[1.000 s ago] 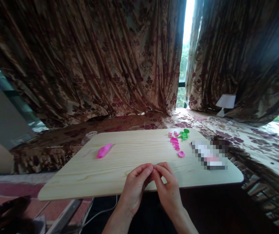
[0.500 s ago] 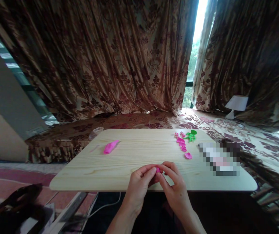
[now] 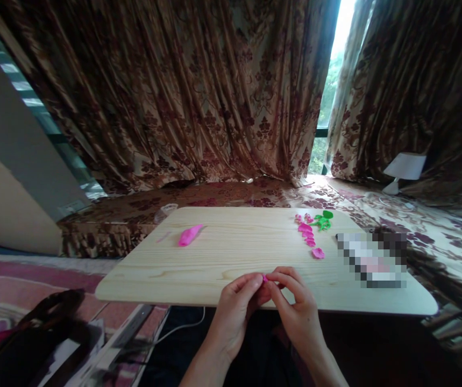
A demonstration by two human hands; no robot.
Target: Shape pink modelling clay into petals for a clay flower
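Observation:
Over the table's near edge, my left hand (image 3: 241,298) and my right hand (image 3: 295,295) meet, fingertips almost touching. Pinched between them is a small bit of pink modelling clay (image 3: 265,279), mostly covered by the fingers. Both thumbs and index fingers press on it. Ahead and to the right lies a row of thin pink petal-like pieces (image 3: 306,232), with a single pink piece (image 3: 318,252) nearer to me. Green leaf-like pieces (image 3: 323,222) rest beyond them. To the left is a larger pink lump (image 3: 190,235), perhaps in a wrapper.
The pale wooden table (image 3: 231,252) has rounded corners. A blurred-out flat object (image 3: 370,260) lies on its right side. A clear container (image 3: 166,212) stands past the far left corner. A white lamp (image 3: 406,165) sits at right, and patterned curtains (image 3: 214,97) hang behind.
The view has turned slightly left, so everything sits further right. Less of the pink clay shows between my fingertips now; both hands still hold it at the table's near edge.

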